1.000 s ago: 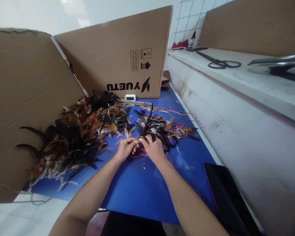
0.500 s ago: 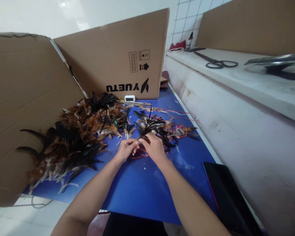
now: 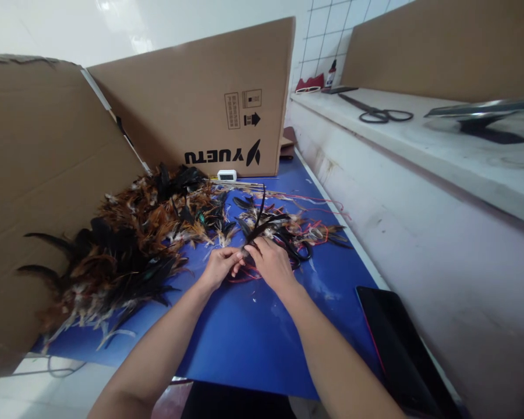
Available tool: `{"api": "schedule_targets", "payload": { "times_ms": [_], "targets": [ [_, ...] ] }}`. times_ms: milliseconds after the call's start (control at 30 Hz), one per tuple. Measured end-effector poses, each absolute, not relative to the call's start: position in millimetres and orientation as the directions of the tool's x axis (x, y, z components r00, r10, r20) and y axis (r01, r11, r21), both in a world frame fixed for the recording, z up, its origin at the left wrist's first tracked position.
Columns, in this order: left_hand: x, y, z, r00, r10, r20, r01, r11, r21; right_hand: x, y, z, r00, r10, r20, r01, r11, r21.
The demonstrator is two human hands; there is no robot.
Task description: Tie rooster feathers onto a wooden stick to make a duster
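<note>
Dark feathers (image 3: 258,224) rise from between my two hands, their tips pointing up and away to the right. My left hand (image 3: 220,266) is closed in a pinch at their lower end. Beside it, nearly touching, my right hand (image 3: 271,262) has thumb and fingers closed on the same feathers. Red cord (image 3: 250,273) lies on the blue table (image 3: 244,337) just under the hands. Past the right hand are black scissor handles (image 3: 303,251) and a small heap of mixed feathers (image 3: 301,222), with more red cord among them.
A large pile of brown and black feathers (image 3: 148,233) covers the left side, against a cardboard box (image 3: 201,105). A small white device (image 3: 227,175) and thin sticks (image 3: 244,184) lie at the back. A black tablet (image 3: 397,343) rests at right. Large scissors (image 3: 378,112) lie on the ledge (image 3: 463,134).
The view has shifted slightly, so most things sit a little further left. Both hands stay together on the feathers, with the right fingers shifted slightly around them.
</note>
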State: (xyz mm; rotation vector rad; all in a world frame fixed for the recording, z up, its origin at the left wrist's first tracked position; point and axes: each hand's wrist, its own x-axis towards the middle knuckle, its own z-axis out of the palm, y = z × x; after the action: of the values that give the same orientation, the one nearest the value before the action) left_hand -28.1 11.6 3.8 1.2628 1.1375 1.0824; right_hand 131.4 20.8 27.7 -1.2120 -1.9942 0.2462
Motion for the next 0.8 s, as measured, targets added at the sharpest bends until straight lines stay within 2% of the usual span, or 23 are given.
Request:
{"api": "schedule_targets", "payload": {
  "times_ms": [167, 300, 467, 800],
  "targets": [
    [-28.0, 10.5, 4.2, 0.133, 0.991, -0.018, 0.013, 0.017, 1.000, 129.1, 24.4, 24.9, -0.186, 0.869, 0.460, 0.542, 0.481, -0.690],
    [-27.4, 9.6, 6.0, 0.153, 0.988, -0.028, 0.000, 0.028, 1.000, 127.2, 25.0, 23.7, -0.178, 0.889, 0.423, 0.456, 0.455, -0.765],
    [-27.4, 10.1, 5.7, 0.182, 0.981, -0.061, -0.010, 0.064, 0.998, 126.7, 24.3, 26.0, -0.207, 0.868, 0.451, 0.379, 0.496, -0.781],
    [-26.6, 10.3, 4.0, 0.240, 0.958, -0.156, -0.144, 0.194, 0.970, 125.4, 21.5, 28.7, -0.226, 0.870, 0.439, 0.415, 0.493, -0.764]
  ]
}}
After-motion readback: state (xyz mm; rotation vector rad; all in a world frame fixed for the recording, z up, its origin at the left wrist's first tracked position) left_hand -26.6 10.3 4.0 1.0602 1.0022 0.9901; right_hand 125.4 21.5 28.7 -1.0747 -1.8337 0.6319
